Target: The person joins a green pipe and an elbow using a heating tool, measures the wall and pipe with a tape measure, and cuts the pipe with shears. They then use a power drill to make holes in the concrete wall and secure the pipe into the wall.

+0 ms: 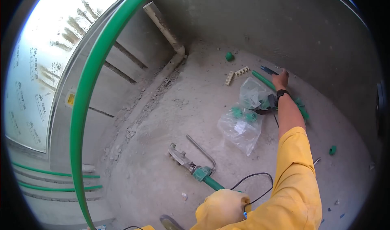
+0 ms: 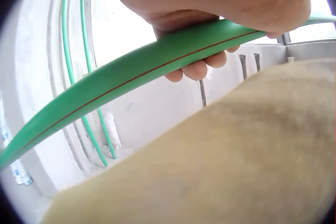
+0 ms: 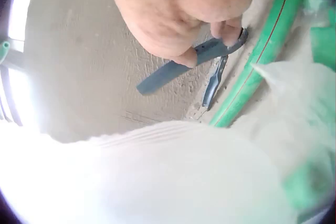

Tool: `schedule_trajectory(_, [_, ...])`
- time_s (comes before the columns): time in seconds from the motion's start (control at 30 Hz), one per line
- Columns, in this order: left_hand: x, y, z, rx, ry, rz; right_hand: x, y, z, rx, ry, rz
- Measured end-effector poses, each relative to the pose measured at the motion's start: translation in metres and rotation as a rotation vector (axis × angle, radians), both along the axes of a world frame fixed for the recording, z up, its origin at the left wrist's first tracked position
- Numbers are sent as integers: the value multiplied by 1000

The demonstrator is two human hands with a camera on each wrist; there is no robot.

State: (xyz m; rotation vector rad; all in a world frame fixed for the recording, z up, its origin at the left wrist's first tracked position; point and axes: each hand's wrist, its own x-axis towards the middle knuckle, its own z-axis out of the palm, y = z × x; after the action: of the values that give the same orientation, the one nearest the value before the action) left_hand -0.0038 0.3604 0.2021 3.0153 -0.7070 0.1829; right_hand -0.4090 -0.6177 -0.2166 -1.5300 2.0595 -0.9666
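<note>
In the left wrist view my left hand point(image 2: 210, 3) is wrapped round a long green pipe point(image 2: 121, 74) with a red line. That pipe point(image 1: 79, 108) curves down the left side of the head view, where the left hand is out of sight. My right hand point(image 1: 280, 80) reaches down near the far wall and grips a dark-handled tool point(image 1: 268, 70). From the right wrist, the fingers of the hand point(image 3: 184, 14) pinch one dark handle point(image 3: 160, 78); a second, thinner arm point(image 3: 213, 85) angles away beneath. A green pipe piece point(image 3: 268, 45) lies beside it.
Plastic bags point(image 1: 240, 128) with green fittings lie below the right hand. A green welding tool point(image 1: 201, 173) with a cable rests mid-floor. Cream strips point(image 1: 229, 78) and a green ball-like item point(image 1: 230, 56) lie farther off. A pale pipe point(image 1: 162, 27) stands in the corner.
</note>
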Motion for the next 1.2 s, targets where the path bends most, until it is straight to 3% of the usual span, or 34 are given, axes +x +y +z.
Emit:
schedule_trajectory(0.03, [-2,-6,-3,35,-32,6,-2,0,-8,-179,14,16])
schedule_trajectory(0.07, [-7,-9,-4,75,-64,21,-6,0,-15,-174,13,32])
schedule_trajectory(0.13, [-7,-6,-13,100,-108,6,-7,4,-22,10,182,466])
schedule_trajectory(0.17, [-5,-1,-19,120,-151,-30,-2,8,-19,90,186,496])
schedule_trajectory(0.27, [8,22,-27,-24,38,-82,8,28,-11,23,276,513])
schedule_trajectory(0.3, [15,49,-43,-79,-108,-64,9,23,-25,-59,240,438])
schedule_trajectory(0.37, [3,35,-34,-5,-5,24,2,12,-35,-158,140,249])
schedule_trajectory(0.43, [-16,-28,-28,-34,-125,-227,-13,14,-29,-280,-74,83])
schedule_trajectory(0.47, [-16,-22,-25,-5,-66,-149,-29,12,-30,-61,-784,103])
schedule_trajectory(0.5, [-12,-10,-22,20,-5,-73,-55,3,-47,-46,-886,116])
schedule_trajectory(0.53, [-6,-10,-17,34,-5,-144,-94,-9,-82,-118,-1003,351])
schedule_trajectory(0.57, [-4,-20,-11,-6,24,-139,-84,54,-3,-259,-399,385])
schedule_trajectory(0.6, [1,-28,-5,-37,52,-140,-93,82,35,-148,-1167,283])
schedule_trajectory(0.67, [13,-40,6,-91,75,-149,-128,118,72,-152,-867,207])
schedule_trajectory(0.73, [26,-44,7,-146,46,-168,-143,158,114,-209,13,276])
schedule_trajectory(0.77, [34,-43,5,-178,21,-183,-153,175,119,-216,10,287])
schedule_trajectory(0.83, [42,-52,2,-258,32,-183,-167,203,133,-497,367,442])
schedule_trajectory(0.97, [60,-58,-12,-388,104,-164,-84,296,242,-810,485,552])
schedule_trajectory(1.0, [65,-61,-17,-413,104,-158,-52,314,267,-893,243,604])
schedule_trajectory(1.07, [73,-69,-27,-492,45,-280,-6,335,310,-987,0,667])
schedule_trajectory(1.13, [79,-79,-26,-475,125,-285,29,352,349,-35,-289,776])
schedule_trajectory(1.2, [94,-85,-27,-414,224,-293,84,359,367,197,-372,965])
